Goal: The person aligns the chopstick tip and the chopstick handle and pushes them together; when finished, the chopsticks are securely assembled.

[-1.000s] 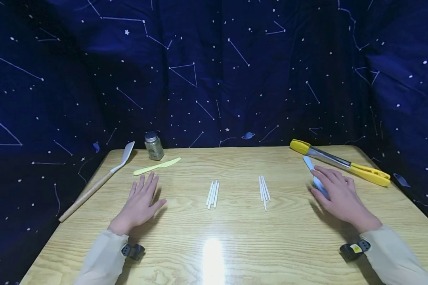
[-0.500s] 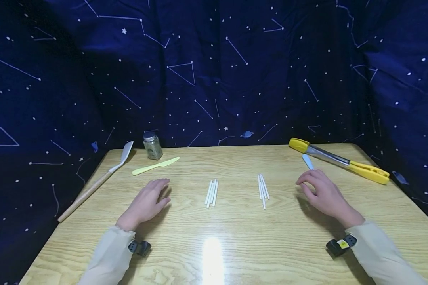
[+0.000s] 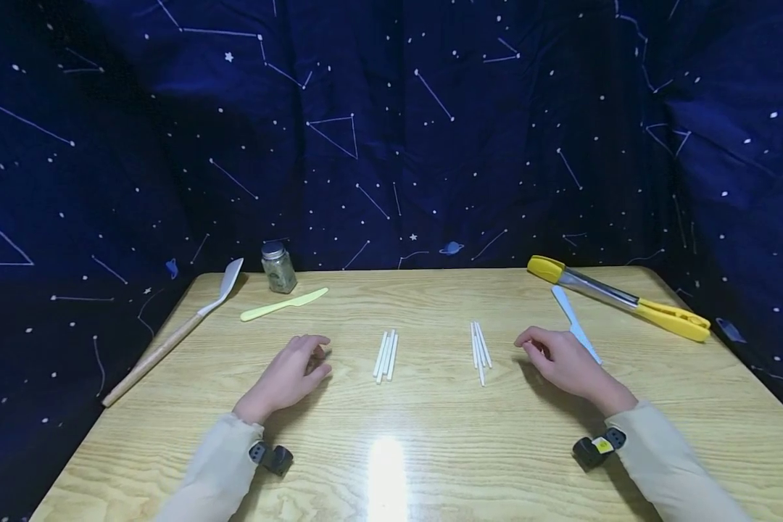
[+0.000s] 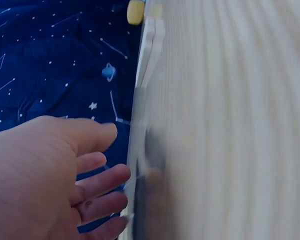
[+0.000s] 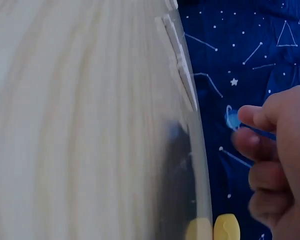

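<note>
— Where are the white sticks (image 3: 386, 356)?
— In two groups on the table (image 3: 339, 449), between left hand (image 3: 287, 377) and right hand (image 3: 564, 362), both holding nothing, fingers loosely bent.
— And handling?
— Probably light and stiff, maybe rolling; better pinch each at middle.

The desk (image 3: 470, 449) was brightly lit, with white glare (image 3: 387, 478) thrown on its near part; soft shadows were cast beside the left hand (image 3: 283, 380) and right hand (image 3: 564, 362). In both wrist views, wood grain (image 4: 245, 125) was blurred (less so the starry cloth (image 4: 40, 65)).
</note>
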`<state>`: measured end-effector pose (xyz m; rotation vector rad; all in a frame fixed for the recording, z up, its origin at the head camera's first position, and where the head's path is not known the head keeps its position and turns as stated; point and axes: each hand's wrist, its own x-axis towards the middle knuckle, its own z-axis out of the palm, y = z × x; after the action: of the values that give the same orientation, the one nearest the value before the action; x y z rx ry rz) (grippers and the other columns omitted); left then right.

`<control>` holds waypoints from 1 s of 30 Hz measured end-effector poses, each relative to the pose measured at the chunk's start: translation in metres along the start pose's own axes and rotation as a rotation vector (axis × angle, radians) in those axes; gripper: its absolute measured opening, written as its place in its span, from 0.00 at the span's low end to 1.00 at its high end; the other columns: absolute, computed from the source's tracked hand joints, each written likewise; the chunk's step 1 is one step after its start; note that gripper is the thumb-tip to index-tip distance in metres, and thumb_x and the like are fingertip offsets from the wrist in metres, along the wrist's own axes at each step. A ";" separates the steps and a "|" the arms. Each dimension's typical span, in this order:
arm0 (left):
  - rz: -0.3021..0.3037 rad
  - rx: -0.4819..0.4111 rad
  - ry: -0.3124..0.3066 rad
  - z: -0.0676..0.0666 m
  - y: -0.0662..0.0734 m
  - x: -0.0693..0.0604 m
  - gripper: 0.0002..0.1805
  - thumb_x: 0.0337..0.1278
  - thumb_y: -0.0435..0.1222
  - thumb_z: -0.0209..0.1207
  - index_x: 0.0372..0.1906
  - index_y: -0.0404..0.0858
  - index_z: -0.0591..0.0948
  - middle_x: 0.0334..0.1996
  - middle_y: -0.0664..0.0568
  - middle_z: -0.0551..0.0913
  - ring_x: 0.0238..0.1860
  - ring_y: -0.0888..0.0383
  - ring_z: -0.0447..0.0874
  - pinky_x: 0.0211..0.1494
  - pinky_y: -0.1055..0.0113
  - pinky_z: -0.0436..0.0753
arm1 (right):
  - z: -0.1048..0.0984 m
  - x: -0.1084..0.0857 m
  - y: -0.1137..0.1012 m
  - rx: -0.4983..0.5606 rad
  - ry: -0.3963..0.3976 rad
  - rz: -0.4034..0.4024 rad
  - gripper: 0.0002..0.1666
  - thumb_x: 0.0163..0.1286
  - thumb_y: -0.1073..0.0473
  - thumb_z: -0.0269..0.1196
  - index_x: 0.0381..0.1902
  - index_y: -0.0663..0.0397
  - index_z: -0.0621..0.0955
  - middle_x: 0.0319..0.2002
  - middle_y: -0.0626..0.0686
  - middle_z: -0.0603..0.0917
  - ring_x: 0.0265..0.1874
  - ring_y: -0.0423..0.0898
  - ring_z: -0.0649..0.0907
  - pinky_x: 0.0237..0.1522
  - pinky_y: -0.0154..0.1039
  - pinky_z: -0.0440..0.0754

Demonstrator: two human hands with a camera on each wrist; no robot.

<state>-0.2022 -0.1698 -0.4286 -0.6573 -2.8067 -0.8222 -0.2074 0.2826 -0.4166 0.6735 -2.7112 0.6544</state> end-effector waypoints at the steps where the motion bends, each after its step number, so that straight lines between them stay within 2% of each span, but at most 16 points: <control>1: 0.009 -0.007 -0.004 0.003 0.001 0.001 0.21 0.57 0.34 0.63 0.55 0.32 0.75 0.38 0.49 0.80 0.43 0.53 0.75 0.47 0.57 0.77 | 0.001 0.001 -0.002 0.010 -0.018 0.011 0.08 0.65 0.68 0.58 0.37 0.53 0.82 0.17 0.38 0.69 0.17 0.32 0.65 0.20 0.30 0.65; 7: 0.034 -0.057 -0.061 0.020 0.010 0.007 0.16 0.58 0.34 0.61 0.50 0.34 0.77 0.33 0.53 0.76 0.37 0.59 0.71 0.39 0.66 0.74 | 0.011 0.004 -0.014 0.080 -0.118 0.042 0.07 0.66 0.66 0.60 0.40 0.52 0.82 0.17 0.39 0.67 0.17 0.33 0.65 0.20 0.30 0.64; 11: 0.038 -0.072 -0.060 0.027 0.015 0.011 0.13 0.58 0.34 0.61 0.48 0.36 0.78 0.30 0.56 0.74 0.32 0.62 0.69 0.36 0.69 0.72 | 0.016 0.008 -0.017 0.112 -0.119 0.035 0.08 0.65 0.67 0.61 0.41 0.51 0.82 0.16 0.40 0.66 0.16 0.33 0.64 0.20 0.31 0.64; 20: 0.054 -0.075 0.023 0.038 0.022 0.017 0.09 0.57 0.34 0.61 0.42 0.37 0.80 0.22 0.60 0.70 0.27 0.63 0.67 0.33 0.71 0.68 | 0.021 0.017 -0.016 0.202 -0.138 0.020 0.10 0.66 0.66 0.61 0.44 0.50 0.83 0.17 0.40 0.66 0.18 0.34 0.65 0.22 0.31 0.65; 26: 0.074 -0.074 0.105 0.043 0.026 0.022 0.12 0.56 0.36 0.63 0.43 0.35 0.79 0.23 0.58 0.71 0.28 0.61 0.65 0.34 0.69 0.67 | 0.029 0.025 -0.015 0.248 -0.142 0.011 0.12 0.66 0.65 0.62 0.46 0.49 0.84 0.17 0.40 0.66 0.17 0.34 0.66 0.23 0.31 0.66; 30: 0.108 -0.065 0.122 0.049 0.028 0.023 0.12 0.54 0.38 0.65 0.41 0.36 0.80 0.25 0.56 0.73 0.29 0.62 0.65 0.36 0.68 0.67 | 0.035 0.028 -0.015 0.259 -0.165 0.028 0.13 0.66 0.65 0.62 0.47 0.50 0.84 0.17 0.40 0.67 0.17 0.34 0.66 0.21 0.31 0.66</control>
<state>-0.2113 -0.1138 -0.4510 -0.7347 -2.6213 -0.9045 -0.2294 0.2432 -0.4309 0.7822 -2.8170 1.0113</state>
